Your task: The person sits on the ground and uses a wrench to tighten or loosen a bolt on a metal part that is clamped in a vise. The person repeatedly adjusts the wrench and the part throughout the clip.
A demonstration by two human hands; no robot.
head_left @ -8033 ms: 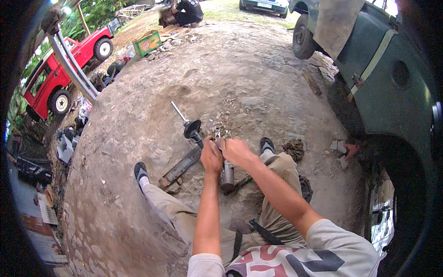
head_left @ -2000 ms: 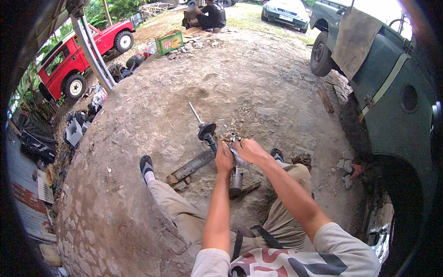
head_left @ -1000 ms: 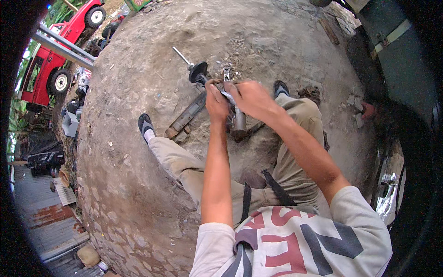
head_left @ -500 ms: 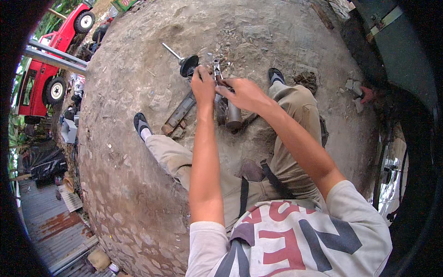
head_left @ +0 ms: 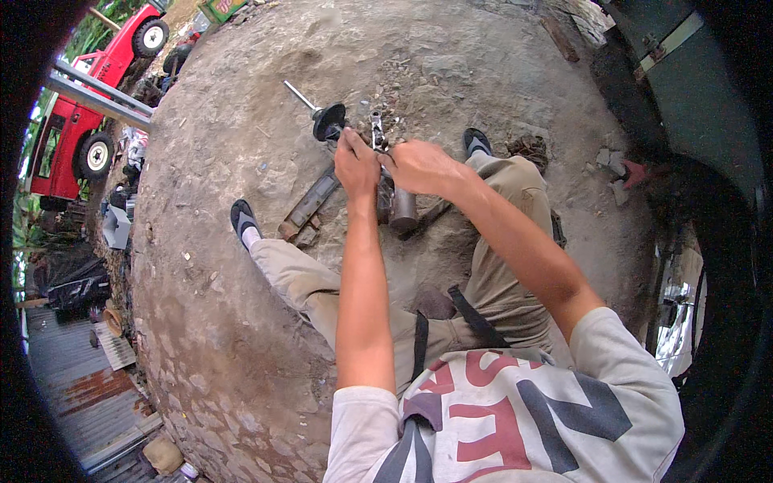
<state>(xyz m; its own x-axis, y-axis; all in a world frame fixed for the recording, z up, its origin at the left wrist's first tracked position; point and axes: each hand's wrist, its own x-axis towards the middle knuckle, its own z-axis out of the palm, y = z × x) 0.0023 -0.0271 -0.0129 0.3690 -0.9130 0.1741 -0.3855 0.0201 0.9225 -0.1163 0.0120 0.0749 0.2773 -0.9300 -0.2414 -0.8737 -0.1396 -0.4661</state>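
Observation:
My left hand [head_left: 357,165] is closed beside a shock absorber strut [head_left: 328,122], whose black round seat and thin bright rod point to the far left. What its fingers grip is hidden behind the hand. My right hand [head_left: 420,167] is curled up close against the left one, its thumb side turned toward it, and its grip is hidden too. A shiny metal tool [head_left: 376,122] sticks out beyond both hands. Just nearer than the hands lie a grey metal cylinder [head_left: 403,215] and, to the left, a long rusty metal bar [head_left: 310,205].
My legs are spread on the rough stony ground [head_left: 217,161], a sandal [head_left: 244,217] to each side of the parts. Loose stone chips [head_left: 398,80] lie beyond the hands. A red vehicle [head_left: 76,137] is at the far left, corrugated sheeting [head_left: 88,386] at the near left.
My right hand has curled further and its fingers have drawn in beside the left hand. The left hand sits slightly nearer me. The strut and the other metal parts look nearly unmoved.

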